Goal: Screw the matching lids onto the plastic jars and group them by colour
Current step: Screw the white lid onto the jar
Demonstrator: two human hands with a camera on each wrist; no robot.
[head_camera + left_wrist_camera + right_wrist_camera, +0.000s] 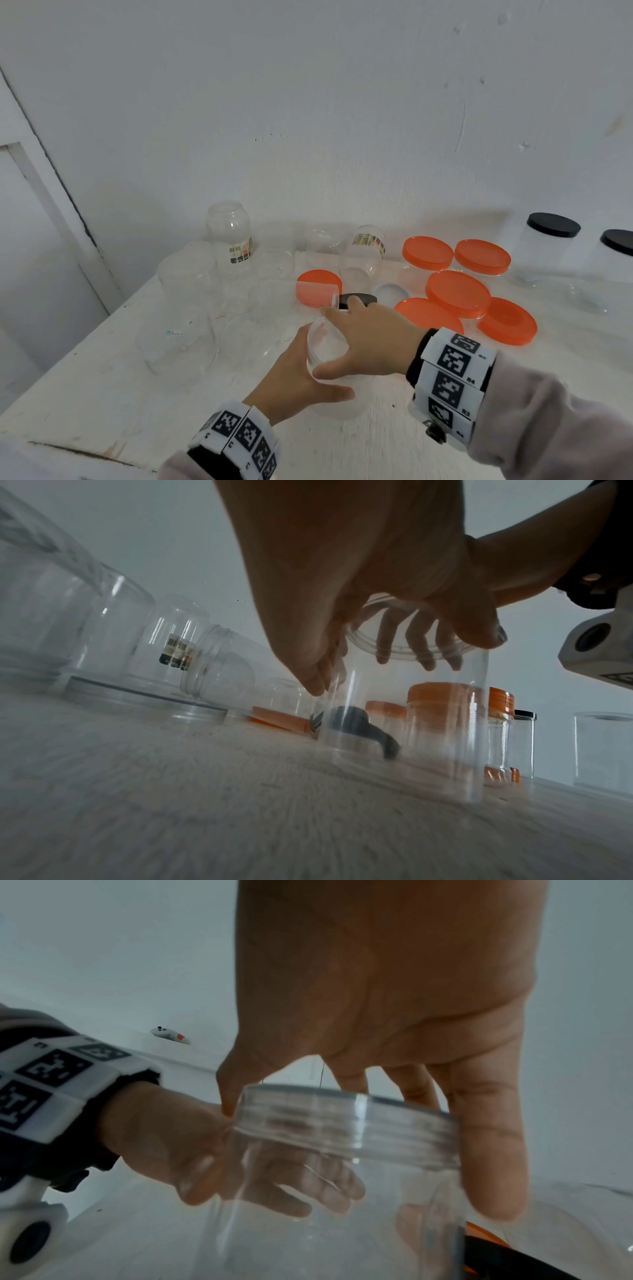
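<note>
The clear jar (337, 383) is see-through, glossy plastic, its threaded neck ridged in the right wrist view. The orange lids (459, 293) are smooth plastic with a soft sheen and ribbed rims. The black lid (553, 224) on the far jar looks matt. The worktop (102, 394) is white-painted wood, matt, rough-grained and scuffed. The wall (342, 102) is matt, chipped plaster. The barcode label (240, 251) looks like printed paper. The wrist bands (452, 373) are hard white plastic; the sleeves (548, 428) are soft grey cloth.

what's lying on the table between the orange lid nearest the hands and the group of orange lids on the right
In the head view, a black lid and a clear lid lie between that orange lid and the orange lids; the right hand partly covers the black one.
</note>
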